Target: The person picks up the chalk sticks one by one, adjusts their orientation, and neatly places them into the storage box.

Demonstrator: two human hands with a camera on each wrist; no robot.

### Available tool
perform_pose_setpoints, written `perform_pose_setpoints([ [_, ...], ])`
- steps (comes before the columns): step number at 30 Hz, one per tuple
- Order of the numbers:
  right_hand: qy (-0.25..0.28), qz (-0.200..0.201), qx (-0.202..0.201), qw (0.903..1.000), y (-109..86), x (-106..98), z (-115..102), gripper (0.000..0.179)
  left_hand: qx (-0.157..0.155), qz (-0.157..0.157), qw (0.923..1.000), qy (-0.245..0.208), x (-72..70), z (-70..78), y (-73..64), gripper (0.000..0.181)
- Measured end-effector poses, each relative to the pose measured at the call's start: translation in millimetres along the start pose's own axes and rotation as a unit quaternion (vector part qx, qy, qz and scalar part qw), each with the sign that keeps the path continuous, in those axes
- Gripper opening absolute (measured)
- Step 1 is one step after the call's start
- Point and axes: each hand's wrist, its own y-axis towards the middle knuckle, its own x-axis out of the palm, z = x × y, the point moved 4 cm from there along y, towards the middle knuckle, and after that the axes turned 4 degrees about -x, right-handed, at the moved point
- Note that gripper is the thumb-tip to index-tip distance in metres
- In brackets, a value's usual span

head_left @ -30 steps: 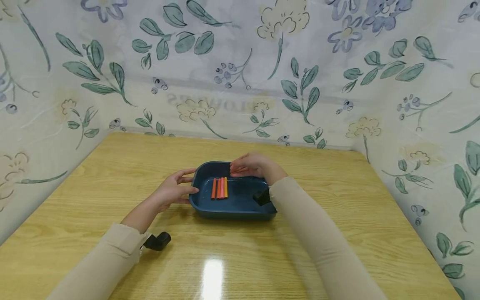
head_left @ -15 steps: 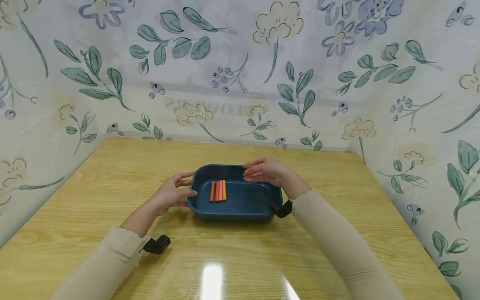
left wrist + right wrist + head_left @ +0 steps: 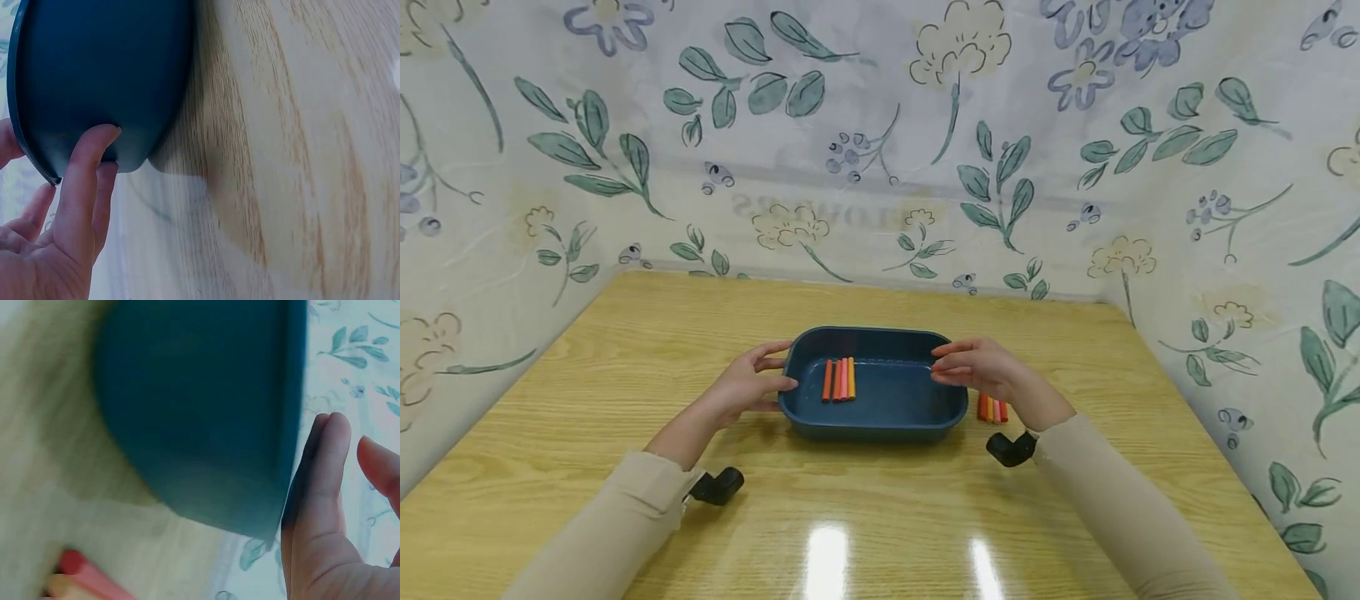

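A dark blue rectangular tray (image 3: 880, 433) stands on the table, its left end held by my left hand (image 3: 748, 383). The thumb lies at the rim and the other fingers reach round the outside; in the left wrist view, fingertips touch the tray wall (image 3: 125, 75). Inside, toward the left, several short crayon-like sticks (image 3: 841, 380) in red, pink and yellow lie side by side. My right hand (image 3: 981, 367) hovers at the right end of the tray, its fingers fairly straight and nothing visible between them. Whether it touches the rim is unclear.
Several more red, orange and pink sticks (image 3: 992, 408) lie on the table right of the tray, partly hidden by my right hand. The wooden table (image 3: 895, 517) ends at floral-patterned cloth (image 3: 880, 167) at the back and both sides.
My right hand has moved right, from over the tray's back rim to its right end, uncovering the sticks on the table. My left hand stays on the tray's left end.
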Motion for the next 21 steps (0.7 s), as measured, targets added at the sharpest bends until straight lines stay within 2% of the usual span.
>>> perform_pose_setpoints([
  [6,0.036,-0.003,-0.010,0.9993,-12.6,-14,10,0.044,-0.001,0.001,1.0000,0.004,0.6,0.1,1.2,0.070],
  [13,0.044,0.003,-0.023,0.9988,-23.0,-32,19,0.047,-0.004,0.004,1.0000,0.002,0.1,0.9,0.2,0.069],
  [17,0.042,0.024,-0.024,0.9985,-27.0,-43,25,0.049,-0.003,0.005,1.0000,0.000,-0.7,0.5,-0.7,0.069],
  [21,0.008,0.057,-0.025,0.9980,-33.5,-55,29,0.049,0.000,0.003,1.0000,-0.002,-1.1,-0.8,-0.6,0.069],
])
